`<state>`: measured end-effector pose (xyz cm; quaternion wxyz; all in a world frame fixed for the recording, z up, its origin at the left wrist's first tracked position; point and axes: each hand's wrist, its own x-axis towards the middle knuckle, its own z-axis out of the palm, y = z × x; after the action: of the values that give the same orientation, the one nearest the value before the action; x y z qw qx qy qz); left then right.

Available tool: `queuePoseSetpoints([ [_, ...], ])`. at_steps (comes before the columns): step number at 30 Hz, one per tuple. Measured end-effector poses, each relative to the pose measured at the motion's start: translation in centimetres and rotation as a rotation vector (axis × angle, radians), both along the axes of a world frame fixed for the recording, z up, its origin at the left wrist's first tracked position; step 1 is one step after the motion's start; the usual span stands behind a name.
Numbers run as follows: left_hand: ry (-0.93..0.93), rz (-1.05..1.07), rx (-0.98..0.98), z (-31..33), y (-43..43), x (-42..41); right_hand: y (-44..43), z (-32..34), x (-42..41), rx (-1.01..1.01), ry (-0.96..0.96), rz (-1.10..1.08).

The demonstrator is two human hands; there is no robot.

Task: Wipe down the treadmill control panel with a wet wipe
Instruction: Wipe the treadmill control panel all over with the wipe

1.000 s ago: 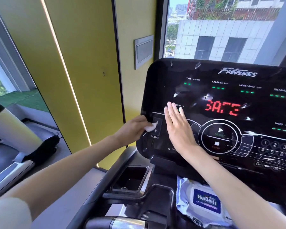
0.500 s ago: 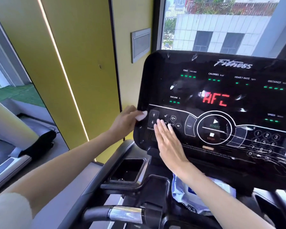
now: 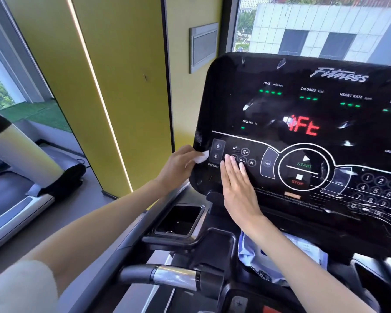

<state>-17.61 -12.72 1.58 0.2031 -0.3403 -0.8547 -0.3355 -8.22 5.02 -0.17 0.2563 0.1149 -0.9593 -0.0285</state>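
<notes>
Right hand [image 3: 236, 190] unmoved on control panel [image 3: 269, 109], left hand [image 3: 178, 164] still pinching wet wipe [image 3: 201, 157]

Just one view here, head-mounted, wide-angle with obvious bending at the edges. Looks forward and down from standing height on the treadmill, tilted slightly left. Sits really close to the control panel [image 3: 303, 136], which fills the right half and runs off the right edge. Catches both forearms coming in from the bottom, the left hand [image 3: 178, 166] and right hand [image 3: 237, 186] at mid-frame. Takes in the yellow wall [image 3: 113, 75] on the left and the window [image 3: 321, 26] up top. No second view to overlap with.
</notes>
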Motion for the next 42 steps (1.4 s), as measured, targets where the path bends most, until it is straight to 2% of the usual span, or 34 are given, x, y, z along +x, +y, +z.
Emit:
queuePoseSetpoints([
  [1,-0.008,0.002,0.015,-0.3,0.2,0.3,-0.1,0.0,0.1,0.001,0.0,-0.001],
  [4,0.064,-0.182,-0.201,-1.6,-0.1,1.5,-0.1,0.0,0.1,0.0,-0.009,-0.004],
  [5,0.055,-0.168,-0.197,-1.7,-0.4,1.2,-0.1,0.0,0.1,-0.007,-0.019,-0.001],
  [8,-0.053,0.07,0.073,-1.4,-0.2,0.7,-0.1,0.1,0.1,-0.05,-0.026,0.002],
  [9,-0.05,0.072,0.066,-1.5,0.0,1.0,-0.1,0.1,0.1,-0.065,-0.025,0.006],
  [12,0.042,-0.109,-0.119,-3.3,-0.1,1.8,-0.2,0.1,0.0,-0.095,-0.039,0.031],
  [13,0.014,-0.081,-0.078,-3.7,-0.2,1.5,-0.1,0.1,0.0,-0.101,-0.043,0.034],
  [16,-0.101,0.254,0.27,-4.1,0.3,1.9,-0.1,-0.1,-0.2,-0.135,-0.034,0.028],
  [17,-0.106,0.273,0.279,-4.4,0.6,2.4,-0.2,-0.1,-0.2,-0.144,-0.029,0.028],
  [20,-0.031,0.083,0.07,-6.0,1.0,4.2,-0.2,-0.2,-0.2,-0.156,-0.029,0.042],
  [21,-0.038,0.083,0.075,-6.2,0.8,4.0,-0.2,-0.3,-0.2,-0.162,-0.03,0.046],
  [24,-0.145,0.33,0.317,-5.7,0.6,3.4,-0.3,-0.3,-0.3,-0.179,-0.029,0.043],
  [25,-0.152,0.331,0.303,-5.8,0.8,3.7,-0.3,-0.3,-0.3,-0.181,-0.027,0.045],
  [28,-0.074,0.092,0.016,-7.1,0.7,4.9,-0.2,-0.4,-0.3,-0.187,-0.029,0.06],
  [29,-0.089,0.073,-0.013,-7.3,0.4,4.7,-0.2,-0.5,-0.3,-0.194,-0.03,0.065],
  [32,-0.22,0.274,0.219,-6.9,0.5,4.3,-0.3,-0.6,-0.4,-0.213,-0.033,0.055],
  [33,-0.218,0.266,0.224,-6.6,1.1,4.7,-0.4,-0.6,-0.4,-0.216,-0.031,0.054],
  [36,-0.121,0.019,0.07,-6.8,2.1,6.2,-0.2,-0.6,-0.4,-0.214,-0.031,0.069],
  [37,-0.149,0.017,0.089,-6.7,1.9,6.0,-0.2,-0.7,-0.3,-0.211,-0.035,0.071],
  [40,-0.244,0.301,0.307,-6.5,1.2,4.8,-0.1,-0.7,-0.4,-0.217,-0.039,0.061],
  [41,-0.231,0.315,0.3,-6.5,1.2,4.8,-0.1,-0.7,-0.4,-0.217,-0.036,0.058],
  [42,-0.184,0.241,0.222,-6.4,1.5,5.2,-0.2,-0.7,-0.4,-0.215,-0.036,0.058],
])
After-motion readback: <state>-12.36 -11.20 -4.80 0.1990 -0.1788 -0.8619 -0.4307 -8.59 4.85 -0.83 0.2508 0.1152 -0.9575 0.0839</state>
